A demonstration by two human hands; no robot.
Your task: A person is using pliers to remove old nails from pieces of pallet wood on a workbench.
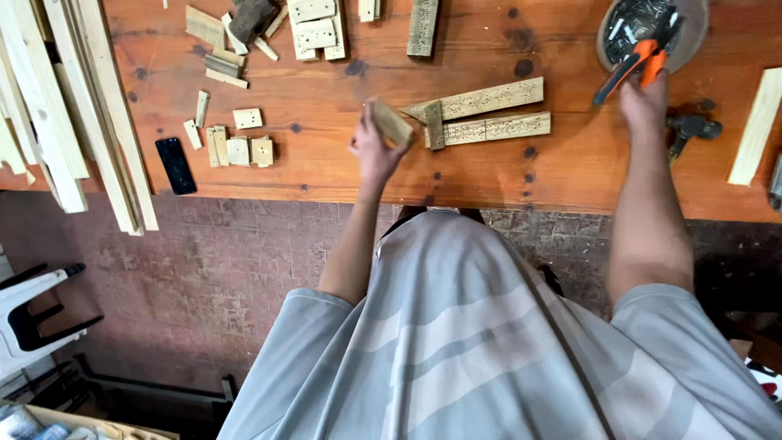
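Observation:
My left hand (373, 147) holds a small wooden block (393, 122) just above the wooden workbench (326, 171), beside two long carved wooden strips (489, 114) joined at their left end by a short crosspiece (433, 124). My right hand (645, 102) grips orange-and-black pliers (637, 65) over a round bowl of small metal pieces (648, 28) at the back right of the bench.
A black phone (175, 165) lies near the front left edge. Small wood offcuts (236, 151) are scattered across the left and back. Long pale planks (81, 106) lean at far left, another plank (757, 126) at right. A dark tool (691, 129) lies by my right wrist.

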